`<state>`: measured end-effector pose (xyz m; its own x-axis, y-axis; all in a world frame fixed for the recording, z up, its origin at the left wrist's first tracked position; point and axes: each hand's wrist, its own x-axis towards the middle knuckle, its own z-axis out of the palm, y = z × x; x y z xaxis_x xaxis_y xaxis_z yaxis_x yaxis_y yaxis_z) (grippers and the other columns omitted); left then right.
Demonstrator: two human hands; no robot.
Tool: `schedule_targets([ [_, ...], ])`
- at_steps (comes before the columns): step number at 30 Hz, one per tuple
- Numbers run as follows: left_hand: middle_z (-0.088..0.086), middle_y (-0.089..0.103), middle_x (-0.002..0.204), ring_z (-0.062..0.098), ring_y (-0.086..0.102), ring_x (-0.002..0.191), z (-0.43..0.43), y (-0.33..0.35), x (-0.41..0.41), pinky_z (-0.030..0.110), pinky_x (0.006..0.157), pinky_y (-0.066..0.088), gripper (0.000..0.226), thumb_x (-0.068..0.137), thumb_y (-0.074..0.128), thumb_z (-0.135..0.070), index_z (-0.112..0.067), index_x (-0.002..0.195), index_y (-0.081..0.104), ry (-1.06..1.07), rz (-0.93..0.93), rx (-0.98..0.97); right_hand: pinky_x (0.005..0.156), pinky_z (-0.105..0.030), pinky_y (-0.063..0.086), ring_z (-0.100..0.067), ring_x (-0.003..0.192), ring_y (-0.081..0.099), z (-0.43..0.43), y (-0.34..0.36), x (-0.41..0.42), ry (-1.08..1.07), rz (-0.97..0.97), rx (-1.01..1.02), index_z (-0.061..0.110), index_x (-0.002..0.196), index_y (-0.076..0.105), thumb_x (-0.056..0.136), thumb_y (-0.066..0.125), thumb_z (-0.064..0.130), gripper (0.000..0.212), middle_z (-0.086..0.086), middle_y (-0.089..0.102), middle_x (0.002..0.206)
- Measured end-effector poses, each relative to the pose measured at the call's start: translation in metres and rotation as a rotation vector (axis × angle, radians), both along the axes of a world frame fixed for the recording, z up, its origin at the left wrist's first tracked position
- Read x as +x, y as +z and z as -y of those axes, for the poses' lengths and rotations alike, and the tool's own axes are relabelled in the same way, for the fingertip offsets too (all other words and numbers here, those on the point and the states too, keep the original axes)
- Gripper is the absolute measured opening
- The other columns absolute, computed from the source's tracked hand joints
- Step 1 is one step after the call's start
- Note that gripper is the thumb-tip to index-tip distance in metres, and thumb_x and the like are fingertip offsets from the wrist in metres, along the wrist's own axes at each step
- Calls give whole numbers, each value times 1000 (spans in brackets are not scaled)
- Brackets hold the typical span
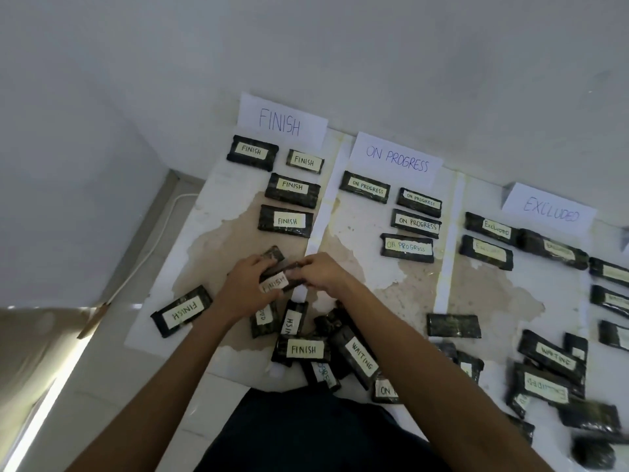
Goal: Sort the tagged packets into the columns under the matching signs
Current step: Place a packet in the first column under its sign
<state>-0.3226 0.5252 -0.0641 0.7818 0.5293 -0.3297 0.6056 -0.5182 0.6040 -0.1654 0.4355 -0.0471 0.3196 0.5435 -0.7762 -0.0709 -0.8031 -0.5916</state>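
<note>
1. A dark packet tagged FINISH point(274, 283) sits between both hands, at the near end of the FINISH column and on the near side of the packets already laid there.
2. The left grip point(245, 284) curls round its left end, and the right grip point(323, 272) pinches its right end. Another dark packet point(272, 255) shows just past the left fingers; I cannot tell whether it is held.
3. Under the FINISH sign point(280, 122) lie four matching packets point(286, 221). Four more point(406, 248) lie under the ON PROGRESS sign point(396, 160), and several point(492, 229) lie by the EXCLUDED sign point(549, 211).
4. Nearer the person is a loose heap point(303, 349) with FINISH and WAITING tags showing.
5. One FINISH packet point(182, 311) lies apart at the left, its tag upside down.
</note>
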Motion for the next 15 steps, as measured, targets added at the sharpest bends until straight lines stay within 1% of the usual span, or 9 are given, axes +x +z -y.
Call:
schedule_targets([
  [2,9,56,116,26,52,102,7,6,-4,41,88,48,64,73,73,-36,-15,130,52,-57,20,58,51,-20,43,-12,57,49,6,12,0,-70,-62,45,8,82,65,83,72,22,15,-4,57,69],
  [4,11,55,116,27,54,100,11,16,-6,38,85,49,61,76,72,-28,-11,131,51,-52,58,100,55,-21,44,-12,58,50,8,24,-3,-113,-95,100,10,78,62,83,72,21,15,-4,57,69],
  [5,11,53,118,26,54,101,13,20,-6,38,85,49,61,77,71,-24,-9,132,49,-38,70,104,55,-22,44,-12,58,49,10,27,-5,-131,-100,121,9,79,62,82,73,21,16,-4,57,70],
  [7,9,48,117,23,53,100,13,27,-9,38,84,52,61,78,69,-20,-9,134,46,-17,83,97,55,-21,43,-12,59,50,9,32,-9,-151,-79,159,9,86,61,82,72,21,17,-5,59,73],
  [9,7,47,111,22,52,96,7,32,-11,38,81,52,61,79,69,-19,-10,135,45,-32,79,117,57,-21,45,-13,65,55,6,37,-13,-163,-53,181,13,91,62,83,71,27,19,-5,63,81],
  [12,8,51,109,24,50,99,-15,34,-16,40,85,49,60,77,71,-15,-11,132,48,-29,54,164,62,-23,47,-15,72,58,2,36,-13,-191,-38,173,16,99,61,86,66,32,21,-3,66,92],
  [15,8,58,111,27,51,99,-46,34,-16,40,86,44,55,73,74,-16,-13,124,55,-54,27,279,63,-22,46,-17,79,59,-7,35,-10,-163,47,163,12,107,60,88,64,27,25,-5,64,100],
])
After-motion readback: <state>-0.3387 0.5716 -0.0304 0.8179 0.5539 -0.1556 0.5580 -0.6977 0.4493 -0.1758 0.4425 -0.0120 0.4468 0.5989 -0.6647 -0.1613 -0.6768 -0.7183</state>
